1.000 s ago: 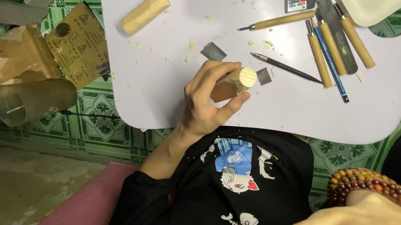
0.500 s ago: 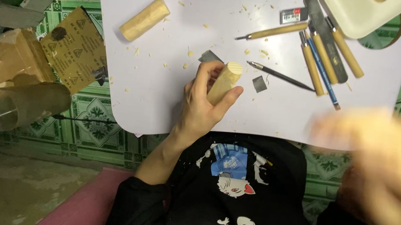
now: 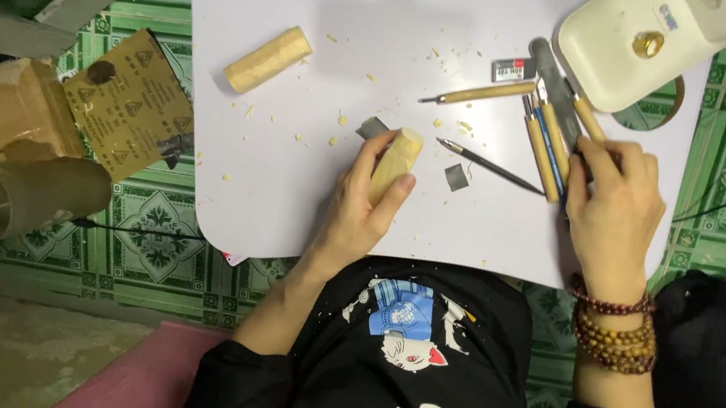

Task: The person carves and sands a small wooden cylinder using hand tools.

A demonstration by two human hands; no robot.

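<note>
One clear plastic cup [image 3: 13, 196] is lying seemingly empty at left-frame on green tiled floor [image 3: 153, 207], left hand [image 3: 368, 200] is wrapping around wooden peg [image 3: 396, 162] mid-frame over white table [image 3: 291, 196], while right hand [image 3: 613, 210], blurred lower right earlier, is now pressing fingers onto carving tools [image 3: 558, 135] at right.

A single view comes from the head, looking almost straight down from above the person's lap. The counter [image 3: 291, 196] fills the upper middle of the picture, its near edge just above the black shirt, its far edge cut off at the top. It sits close enough to show wood chips plainly. Green tiled floor [image 3: 155, 271] shows past the counter's left and right edges.
</note>
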